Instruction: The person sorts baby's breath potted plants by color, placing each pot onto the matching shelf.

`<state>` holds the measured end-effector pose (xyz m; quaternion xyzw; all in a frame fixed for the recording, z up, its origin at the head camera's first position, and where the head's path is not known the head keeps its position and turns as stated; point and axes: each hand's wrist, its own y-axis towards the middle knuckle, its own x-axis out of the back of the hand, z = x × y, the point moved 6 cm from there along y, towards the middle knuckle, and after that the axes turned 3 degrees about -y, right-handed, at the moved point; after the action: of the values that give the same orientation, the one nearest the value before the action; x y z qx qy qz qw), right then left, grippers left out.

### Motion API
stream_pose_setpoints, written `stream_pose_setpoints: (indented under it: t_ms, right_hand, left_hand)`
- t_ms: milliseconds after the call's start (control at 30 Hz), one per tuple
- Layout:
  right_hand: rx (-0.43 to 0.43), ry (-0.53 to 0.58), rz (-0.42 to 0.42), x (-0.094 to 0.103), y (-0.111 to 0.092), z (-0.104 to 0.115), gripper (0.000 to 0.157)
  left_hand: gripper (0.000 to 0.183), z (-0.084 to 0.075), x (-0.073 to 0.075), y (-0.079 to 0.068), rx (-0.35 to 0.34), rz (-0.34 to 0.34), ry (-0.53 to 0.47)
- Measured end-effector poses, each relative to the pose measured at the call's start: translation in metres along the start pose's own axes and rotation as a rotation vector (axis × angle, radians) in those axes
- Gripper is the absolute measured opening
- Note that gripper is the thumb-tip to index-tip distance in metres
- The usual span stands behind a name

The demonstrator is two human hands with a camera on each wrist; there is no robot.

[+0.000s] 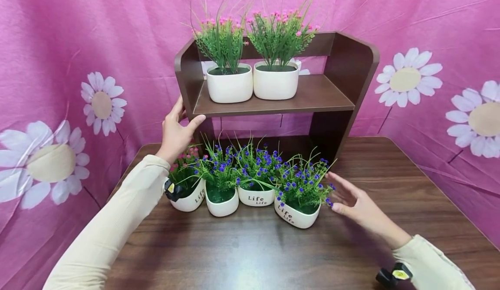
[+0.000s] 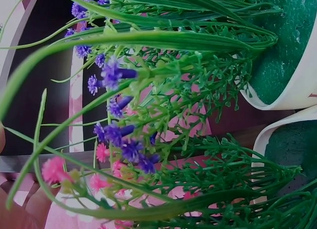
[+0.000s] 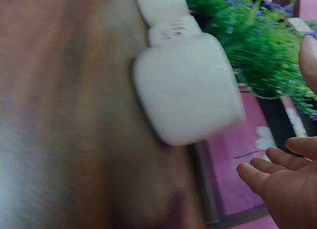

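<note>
A dark brown two-tier shelf point(image 1: 363, 68) stands at the table's back. My left hand point(image 1: 175, 129) holds its left side panel, with the thumb at the front edge and the fingers along the outside. On the upper board are two white pots of pink flowers, a left one point(image 1: 229, 88) and a right one point(image 1: 275, 84). My right hand point(image 1: 361, 207), its fingers spread, is beside the rightmost pot of blue flowers point(image 1: 298, 215). In the right wrist view, that pot point(image 3: 188, 90) is blurred and the hand point(image 3: 292, 184) holds nothing.
Left of that pot, in front of the shelf, stand a middle blue-flowered pot point(image 1: 255, 197), another blue-flowered pot point(image 1: 222, 205) and a pink-flowered pot point(image 1: 189, 202) partly behind my left wrist. Pink cloth point(image 1: 136, 29) with daisies hangs around the wooden table point(image 1: 218, 255).
</note>
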<state>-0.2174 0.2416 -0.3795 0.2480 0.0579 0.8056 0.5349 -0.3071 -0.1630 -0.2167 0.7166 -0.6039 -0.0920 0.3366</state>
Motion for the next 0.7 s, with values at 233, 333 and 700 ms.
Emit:
stream_pose_setpoints:
  t_ms: [233,333,700]
  right_hand:
    - [-0.147,0.024,0.001,-0.028,-0.006,-0.019,0.079]
    - [-0.194,0.007,-0.010,-0.037,-0.006,-0.021,0.082]
    - [-0.203,-0.021,-0.099,-0.049,0.000,-0.030,0.077]
  left_hand:
    - [0.070,0.001,0.000,0.000,0.002,-0.001,-0.001]
    - [0.071,0.001,0.000,0.000,0.002,0.002,-0.001]
    - [0.070,-0.001,0.000,0.000,-0.009,0.000,-0.002]
